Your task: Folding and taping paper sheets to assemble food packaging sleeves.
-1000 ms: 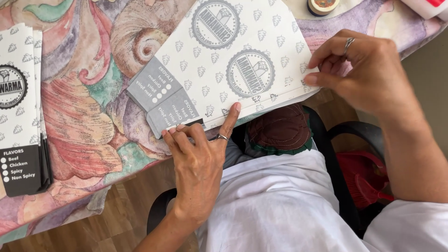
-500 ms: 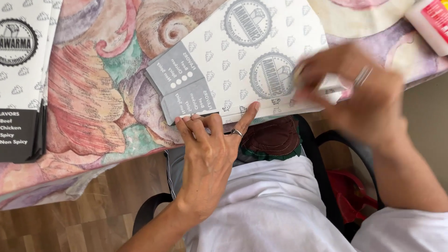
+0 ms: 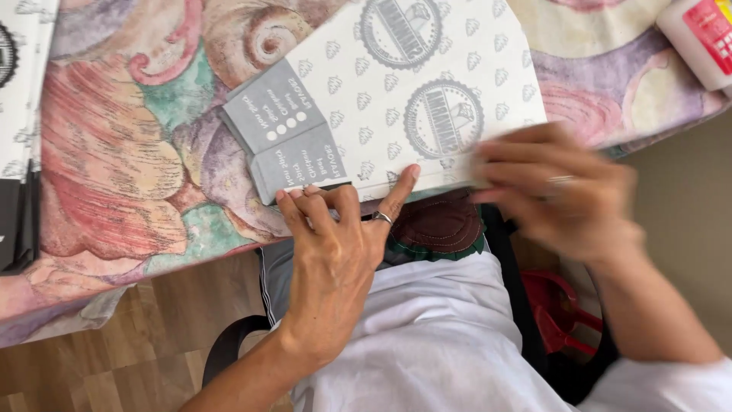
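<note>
- The printed paper bag, white with round stamps and a grey end, lies flat on the worktop, which is covered in a swirled, many-coloured cloth; its near edge overhangs the worktop edge just above the person's lap.
- The grey end is already folded over, with a crease across it, so the bottom fold looks made.
- The left hand presses flat, fingertips on the near edge of the grey flap and thumb stretched along the bag's lower edge; its grip is open, pinning rather than holding.
- The right hand is blurred over the bag's near right corner; whether its grip is closed on the paper I cannot tell.
- As a judgement, the long side remains to be creased or stuck down.
- A stack of finished-looking bags sits at the left edge, and a white bottle with a red label stands at the top right.
</note>
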